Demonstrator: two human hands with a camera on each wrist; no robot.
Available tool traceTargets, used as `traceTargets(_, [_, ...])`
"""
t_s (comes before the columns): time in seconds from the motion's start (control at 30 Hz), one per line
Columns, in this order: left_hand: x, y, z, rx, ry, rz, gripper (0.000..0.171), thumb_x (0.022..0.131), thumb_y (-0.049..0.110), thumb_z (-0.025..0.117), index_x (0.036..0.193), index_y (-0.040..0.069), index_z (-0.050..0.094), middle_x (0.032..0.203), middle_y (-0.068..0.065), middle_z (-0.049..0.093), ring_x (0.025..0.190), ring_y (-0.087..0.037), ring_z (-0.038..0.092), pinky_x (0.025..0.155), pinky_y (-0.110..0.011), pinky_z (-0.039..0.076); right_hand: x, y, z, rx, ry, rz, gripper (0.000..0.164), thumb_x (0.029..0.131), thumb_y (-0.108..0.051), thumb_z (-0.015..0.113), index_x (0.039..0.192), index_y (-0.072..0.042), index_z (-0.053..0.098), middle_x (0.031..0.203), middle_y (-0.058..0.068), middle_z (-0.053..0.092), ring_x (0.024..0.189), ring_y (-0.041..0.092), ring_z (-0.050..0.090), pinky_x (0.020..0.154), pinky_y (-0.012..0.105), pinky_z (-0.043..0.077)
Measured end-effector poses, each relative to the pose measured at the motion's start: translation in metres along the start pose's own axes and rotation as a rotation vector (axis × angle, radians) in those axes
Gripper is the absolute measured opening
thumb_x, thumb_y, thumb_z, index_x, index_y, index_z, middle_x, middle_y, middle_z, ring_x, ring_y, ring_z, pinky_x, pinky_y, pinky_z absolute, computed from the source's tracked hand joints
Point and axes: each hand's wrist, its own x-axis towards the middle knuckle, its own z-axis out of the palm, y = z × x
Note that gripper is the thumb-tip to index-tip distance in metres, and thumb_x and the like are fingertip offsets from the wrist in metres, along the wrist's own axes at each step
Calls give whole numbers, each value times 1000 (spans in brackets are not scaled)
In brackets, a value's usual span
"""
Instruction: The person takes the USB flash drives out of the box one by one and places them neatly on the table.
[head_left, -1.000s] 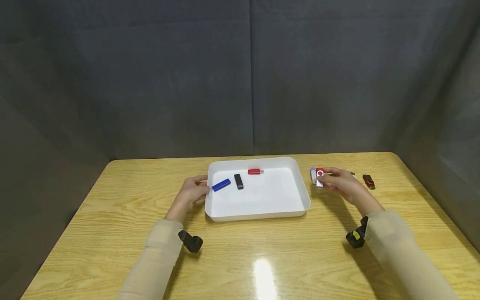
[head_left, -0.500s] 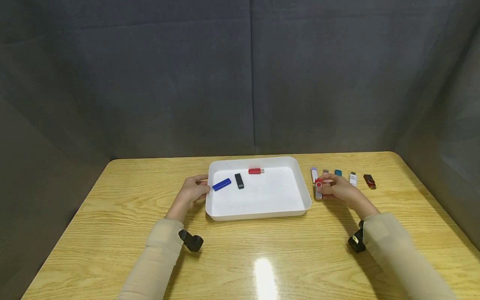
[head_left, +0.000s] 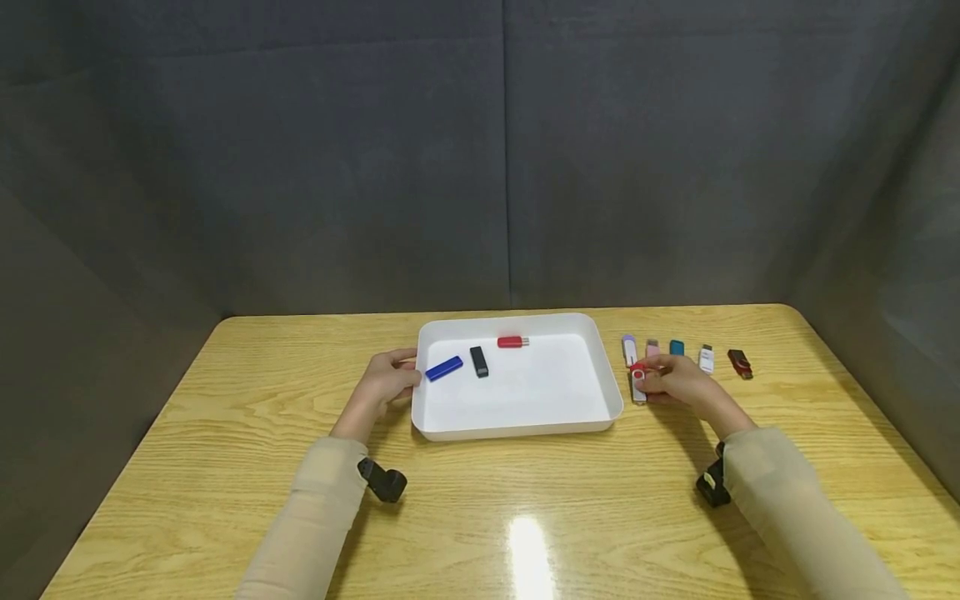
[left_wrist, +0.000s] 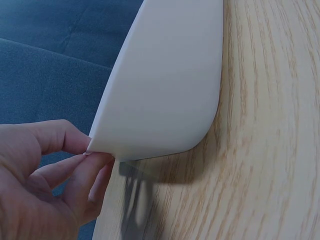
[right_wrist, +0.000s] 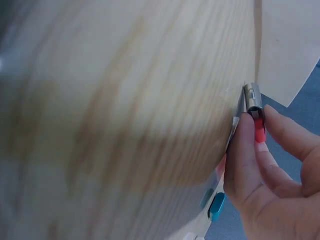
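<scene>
My left hand (head_left: 386, 382) pinches the left rim of a white plastic tray (head_left: 540, 396). The left wrist view shows thumb and fingers at the tray's corner (left_wrist: 115, 142). Between the thumb and fingers of my right hand (head_left: 681, 383) is a red-and-silver swivel USB stick (head_left: 639, 395), low beside the tray's right wall. Its metal end (right_wrist: 253, 97) faces away from the palm in the right wrist view. Inside the tray lie a blue USB stick (head_left: 444, 368), a black one (head_left: 478, 362) and a red one (head_left: 510, 342).
Behind the right hand, a row of USB sticks lies on the wooden table (head_left: 465, 508): lilac-and-white (head_left: 628, 350), pink (head_left: 652, 346), teal (head_left: 677, 347), white (head_left: 706, 358) and dark red-black (head_left: 740, 363). Dark cloth (head_left: 375, 167) hangs behind and at the sides.
My right hand has brought the red-and-silver USB stick down and nearer to me, uncovering the pink, teal and white sticks. The left hand keeps its grip on the tray.
</scene>
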Motion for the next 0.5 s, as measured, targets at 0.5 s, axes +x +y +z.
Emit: traceTargets(0.5, [0,-1,1,-5,-4,5,62,81,-6,52,142,3,43,129,-21,53,101,-22,57,89,-31,55,0,-5,3,-52,26,34,49,89,-5,61,129,17,43,102,13,57,75,2,56,69,18,54])
